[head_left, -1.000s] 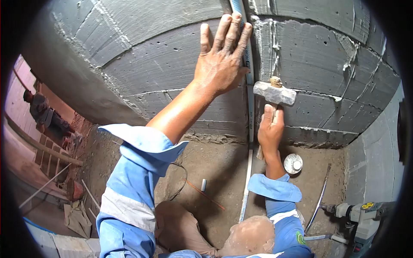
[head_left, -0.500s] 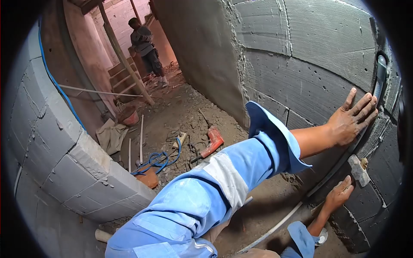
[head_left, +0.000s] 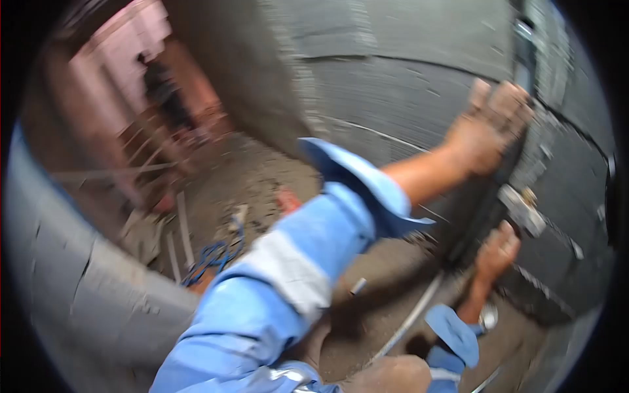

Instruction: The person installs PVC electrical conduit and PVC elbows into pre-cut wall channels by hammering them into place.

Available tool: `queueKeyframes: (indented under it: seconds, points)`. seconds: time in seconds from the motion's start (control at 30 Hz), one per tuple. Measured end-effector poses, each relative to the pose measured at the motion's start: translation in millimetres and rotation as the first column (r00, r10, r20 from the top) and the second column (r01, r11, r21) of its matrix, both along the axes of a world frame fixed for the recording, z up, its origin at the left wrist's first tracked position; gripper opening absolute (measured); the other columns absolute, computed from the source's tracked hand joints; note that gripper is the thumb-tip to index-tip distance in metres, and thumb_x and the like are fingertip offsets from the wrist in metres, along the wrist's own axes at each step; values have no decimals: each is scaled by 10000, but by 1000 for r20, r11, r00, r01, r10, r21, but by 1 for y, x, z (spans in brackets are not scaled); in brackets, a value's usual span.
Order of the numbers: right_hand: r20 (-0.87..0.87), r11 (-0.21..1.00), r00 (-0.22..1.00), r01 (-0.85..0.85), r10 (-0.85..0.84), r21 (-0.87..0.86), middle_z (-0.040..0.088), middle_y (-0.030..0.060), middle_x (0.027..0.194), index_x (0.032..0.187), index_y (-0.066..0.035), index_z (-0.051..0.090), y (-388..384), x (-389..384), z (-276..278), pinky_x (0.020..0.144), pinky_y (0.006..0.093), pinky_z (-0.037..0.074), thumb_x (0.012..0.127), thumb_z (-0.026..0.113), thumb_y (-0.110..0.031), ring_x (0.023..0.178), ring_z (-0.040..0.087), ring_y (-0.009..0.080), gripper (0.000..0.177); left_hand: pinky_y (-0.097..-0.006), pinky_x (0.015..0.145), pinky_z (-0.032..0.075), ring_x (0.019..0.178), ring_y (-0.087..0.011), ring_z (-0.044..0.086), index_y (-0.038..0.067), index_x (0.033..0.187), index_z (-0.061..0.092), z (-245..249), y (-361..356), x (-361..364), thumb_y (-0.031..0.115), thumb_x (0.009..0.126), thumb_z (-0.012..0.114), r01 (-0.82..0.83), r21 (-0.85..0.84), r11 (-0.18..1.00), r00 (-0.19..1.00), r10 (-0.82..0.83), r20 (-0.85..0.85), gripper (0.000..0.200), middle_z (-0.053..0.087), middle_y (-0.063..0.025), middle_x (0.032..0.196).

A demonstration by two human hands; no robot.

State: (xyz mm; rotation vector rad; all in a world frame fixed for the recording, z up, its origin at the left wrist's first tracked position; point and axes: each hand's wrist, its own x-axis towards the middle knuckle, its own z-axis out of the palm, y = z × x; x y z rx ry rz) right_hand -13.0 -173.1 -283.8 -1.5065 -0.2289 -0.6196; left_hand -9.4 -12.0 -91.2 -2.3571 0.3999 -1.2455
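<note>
My left hand (head_left: 490,131) lies against the grey block wall (head_left: 406,85), fingers stretched over the chased groove where a grey conduit pipe (head_left: 523,56) runs upright. It grips nothing, and motion blurs it. Lower down, my right hand (head_left: 498,252) has its fingers curled in beside a hammer (head_left: 522,209) with a blocky, pale head. A tan bit of handle pokes out past the head; most of the handle is hidden or foreshortened. The hammer head is close to the wall, beside the groove. Below, a pale length of pipe (head_left: 419,308) curves across the floor.
A red power drill (head_left: 287,200) lies on the rubble floor, partly behind my sleeve. Nearby are a coiled blue cable (head_left: 213,259) and pale rods (head_left: 185,229). A low block wall (head_left: 118,295) curves along the left. Another person (head_left: 167,92) stands far back, near wooden props.
The whole view has shifted, so the wall and both hands appear further left and higher, with blur. My left hand stays on the pipe groove; the hammer stays by my right hand.
</note>
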Motion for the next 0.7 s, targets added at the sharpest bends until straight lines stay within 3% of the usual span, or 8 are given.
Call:
queueKeyframes:
  seconds: [0.1, 0.17, 0.27, 0.3, 0.43, 0.5, 0.63, 0.7]
  points:
    - [29, 995, 999, 14, -18, 102, 511, 17, 632, 763, -67, 484, -6, -16, 9, 467, 298, 387, 1037, 554, -359, 526, 447, 102, 407, -588, 1184, -68, 1543, -351, -3, 96, 1579, 239, -1, -1, 6, 289, 829, 661, -150, 74, 986, 989, 151, -5, 882, 115, -194, 1651]
    - [-46, 926, 996, -56, 79, 374, 480, 10, 627, 792, -87, 440, -5, -22, 9, 419, 260, 357, 1040, 546, -346, 496, 436, 86, 374, -583, 1184, -86, 1542, -342, -42, 117, 1601, 152, -4, -3, 10, 473, 807, 730, -107, 5, 994, 989, 107, -100, 1045, 55, -199, 1658]
    - [65, 892, 996, -80, 57, 444, 452, 10, 639, 799, -97, 380, 0, -28, 23, 388, 228, 326, 1043, 537, -320, 477, 396, 70, 366, -588, 1185, -86, 1540, -339, -58, 133, 1607, 108, -1, -1, 3, 571, 772, 749, -31, -51, 998, 989, 23, -143, 1141, 1, -190, 1662]
    - [59, 882, 996, -86, 67, 464, 539, 29, 657, 871, -33, 508, 2, -25, 14, 476, 283, 407, 1040, 549, -258, 531, 478, 112, 285, -589, 1185, -92, 1538, -340, -60, 134, 1608, 99, -1, 0, 2, 565, 784, 746, -28, -57, 998, 988, 19, -156, 1133, -5, -190, 1661]
    - [-29, 985, 998, 59, -64, -159, 648, 220, 709, 898, -3, 558, 5, -14, 18, 556, 439, 466, 1012, 589, -313, 622, 654, 348, 331, -590, 1190, -83, 1538, -339, -65, 139, 1609, 84, 0, -2, -1, 566, 804, 728, -53, -49, 997, 986, 44, -160, 1116, -16, -192, 1659]
    - [-167, 991, 986, -49, 28, -127, 671, 225, 784, 965, 15, 575, -2, -19, 23, 612, 421, 489, 1021, 573, -297, 687, 668, 324, 317, -591, 1192, -79, 1538, -339, -67, 139, 1609, 78, 1, -4, -2, 569, 810, 720, -69, -41, 997, 985, 61, -159, 1111, -21, -192, 1659]
    - [-22, 995, 999, -39, 41, 92, 679, 191, 910, 1134, 43, 571, 1, -20, -3, 759, 376, 514, 1030, 553, -255, 828, 656, 281, 316, -595, 1191, -74, 1536, -340, -80, 134, 1609, 57, 3, -4, -2, 575, 824, 703, -79, -24, 997, 984, 74, -159, 1108, -32, -198, 1657]
    - [102, 988, 993, 45, -61, 149, 476, -36, 692, 1014, -23, 517, 11, -14, -18, 476, 234, 356, 1048, 533, -265, 549, 422, 48, 245, -597, 1191, -74, 1536, -341, -86, 135, 1609, 50, 2, -5, -3, 578, 818, 708, -91, -42, 995, 979, 81, -185, 1120, -39, -196, 1658]
